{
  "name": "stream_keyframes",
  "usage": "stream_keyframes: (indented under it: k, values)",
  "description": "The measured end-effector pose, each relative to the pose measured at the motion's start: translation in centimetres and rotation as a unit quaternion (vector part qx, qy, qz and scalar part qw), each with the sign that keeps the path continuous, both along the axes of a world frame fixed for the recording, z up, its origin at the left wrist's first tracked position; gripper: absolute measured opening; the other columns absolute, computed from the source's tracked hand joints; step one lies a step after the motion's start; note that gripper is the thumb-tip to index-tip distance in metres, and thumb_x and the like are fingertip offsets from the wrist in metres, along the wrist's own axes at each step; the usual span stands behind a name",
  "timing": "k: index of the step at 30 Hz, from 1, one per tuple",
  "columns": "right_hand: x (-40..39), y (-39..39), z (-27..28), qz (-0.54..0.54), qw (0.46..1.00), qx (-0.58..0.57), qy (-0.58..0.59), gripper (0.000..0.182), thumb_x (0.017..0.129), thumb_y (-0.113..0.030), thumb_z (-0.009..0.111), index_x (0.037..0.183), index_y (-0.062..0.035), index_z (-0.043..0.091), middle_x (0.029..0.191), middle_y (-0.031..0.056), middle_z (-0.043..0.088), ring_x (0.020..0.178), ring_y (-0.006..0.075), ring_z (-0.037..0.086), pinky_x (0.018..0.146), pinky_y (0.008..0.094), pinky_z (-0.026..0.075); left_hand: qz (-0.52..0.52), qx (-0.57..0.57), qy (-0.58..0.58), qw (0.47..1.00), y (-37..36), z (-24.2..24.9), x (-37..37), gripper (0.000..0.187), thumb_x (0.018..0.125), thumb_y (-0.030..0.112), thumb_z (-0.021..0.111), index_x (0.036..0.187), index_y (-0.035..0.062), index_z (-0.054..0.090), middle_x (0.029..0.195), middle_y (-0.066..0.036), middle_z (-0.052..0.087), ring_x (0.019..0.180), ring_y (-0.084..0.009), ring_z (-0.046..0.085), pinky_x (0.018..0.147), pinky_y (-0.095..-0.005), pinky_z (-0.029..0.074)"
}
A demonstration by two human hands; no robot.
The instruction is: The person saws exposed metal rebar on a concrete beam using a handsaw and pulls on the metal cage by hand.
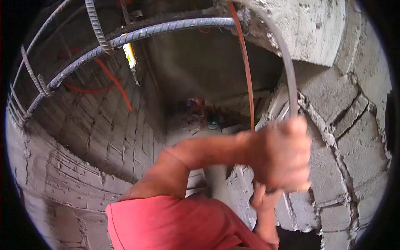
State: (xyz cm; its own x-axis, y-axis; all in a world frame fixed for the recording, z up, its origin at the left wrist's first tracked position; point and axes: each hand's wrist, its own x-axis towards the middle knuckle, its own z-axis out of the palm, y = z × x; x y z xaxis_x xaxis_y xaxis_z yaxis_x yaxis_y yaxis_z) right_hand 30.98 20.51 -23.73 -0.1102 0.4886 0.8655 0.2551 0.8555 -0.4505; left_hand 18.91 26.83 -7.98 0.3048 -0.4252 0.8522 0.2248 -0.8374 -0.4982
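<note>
A grey curved rod or tube [287, 68] arcs down from the top right. My left hand [283, 154] is closed round its lower end, and the fingers are blurred by motion. Just beneath it is my right hand [264, 196], close against the left one, with its fingers curled; what it holds is hidden. An orange-red strip [246, 68] hangs from the top and passes behind my left wrist.
Ribbed steel bars [166, 27] curve across the top left, with orange tubing [112, 79] below them. Brick wall with rough mortar [354, 137] stands on the right, a concrete block [312, 29] above it. Debris [200, 114] lies on the floor further off.
</note>
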Motion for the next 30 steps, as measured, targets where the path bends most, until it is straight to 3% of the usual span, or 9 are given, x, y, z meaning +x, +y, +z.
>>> stream_keyframes:
  k: [5,9,14,15,16,18,24,26,30]
  values:
    - [-1.5,2.3,2.5,-0.048,0.995,-0.090,-0.012,0.047,0.098,-0.011,0.057,0.136,0.0065,0.036,0.092,0.0097,0.065,0.074,0.0154,0.063,0.073,0.0297,0.051,-0.013,0.061,0.004,0.998,3.1,6.4,-2.4,0.040,0.073,0.031,0.069,0.058,0.0182,0.034,0.058,0.002,0.032,0.055,-0.0186,0.037,0.064,-0.0383,0.036]
    - [-0.2,-1.5,-0.8,-0.050,0.964,-0.248,0.080,0.052,0.097,-0.010,0.059,0.140,0.0103,0.037,0.097,0.0114,0.065,0.076,0.0168,0.064,0.072,0.0340,0.052,-0.037,0.046,-0.045,0.997,1.7,1.6,0.0,0.040,0.073,0.030,0.069,0.057,0.0185,0.034,0.058,0.002,0.031,0.053,-0.0192,0.036,0.065,-0.0390,0.036]
    - [-0.2,0.7,1.1,-0.036,0.989,-0.132,-0.054,0.040,0.096,-0.005,0.057,0.133,0.0026,0.043,0.102,0.0123,0.063,0.082,0.0205,0.062,0.079,0.0373,0.050,-0.007,0.051,-0.004,0.999,2.1,2.9,-1.4,0.042,0.069,0.032,0.071,0.057,0.0189,0.033,0.058,0.002,0.032,0.054,-0.0189,0.037,0.065,-0.0394,0.036]
    - [-0.4,2.0,2.5,-0.193,0.957,0.031,-0.215,0.029,0.096,-0.005,0.057,0.124,0.0016,0.053,0.096,0.0112,0.063,0.079,0.0202,0.059,0.075,0.0380,0.049,0.014,0.047,0.009,0.999,2.7,5.3,-2.0,0.040,0.068,0.032,0.070,0.057,0.0182,0.035,0.059,0.001,0.034,0.056,-0.0186,0.039,0.064,-0.0381,0.036]
    - [-2.1,2.6,2.5,-0.075,0.990,-0.107,0.049,0.012,0.097,-0.007,0.057,0.101,0.0009,0.064,0.088,0.0092,0.062,0.078,0.0198,0.058,0.074,0.0402,0.047,-0.004,0.034,0.027,0.999,3.1,5.9,-2.2,0.039,0.068,0.033,0.070,0.056,0.0174,0.036,0.059,0.000,0.035,0.057,-0.0193,0.041,0.064,-0.0397,0.037]
    - [-0.8,1.4,1.4,-0.152,0.977,-0.080,-0.125,0.017,0.098,-0.011,0.057,0.107,0.0014,0.065,0.087,0.0084,0.064,0.084,0.0219,0.061,0.081,0.0399,0.049,0.002,0.040,-0.005,0.999,2.6,4.4,-1.6,0.040,0.068,0.033,0.070,0.056,0.0178,0.036,0.058,0.001,0.035,0.056,-0.0194,0.040,0.062,-0.0391,0.035]
    - [-1.7,-1.8,2.3,0.030,0.953,-0.277,0.123,0.038,0.098,-0.012,0.055,0.133,0.0014,0.049,0.102,0.0103,0.066,0.088,0.0216,0.065,0.085,0.0351,0.051,-0.027,0.029,0.014,0.999,1.8,1.2,-0.8,0.036,0.069,0.031,0.065,0.056,0.0206,0.033,0.057,0.004,0.031,0.054,-0.0186,0.038,0.063,-0.0386,0.034]
    - [-1.6,2.8,2.4,-0.183,0.968,0.038,-0.168,0.013,0.100,-0.011,0.056,0.094,0.0007,0.056,0.088,0.0075,0.062,0.077,0.0165,0.059,0.074,0.0327,0.048,0.011,0.059,0.017,0.998,3.2,6.2,-2.4,0.037,0.065,0.033,0.068,0.058,0.0206,0.034,0.058,0.004,0.032,0.054,-0.0178,0.039,0.064,-0.0379,0.034]
    - [-1.1,-0.2,0.8,-0.084,0.985,-0.148,-0.014,0.014,0.098,-0.016,0.056,0.104,-0.0031,0.059,0.089,0.0087,0.063,0.079,0.0186,0.061,0.077,0.0315,0.048,-0.009,0.006,0.022,1.000,1.2,2.0,-1.4,0.041,0.070,0.034,0.070,0.059,0.0199,0.034,0.059,0.003,0.031,0.054,-0.0176,0.037,0.066,-0.0377,0.036]
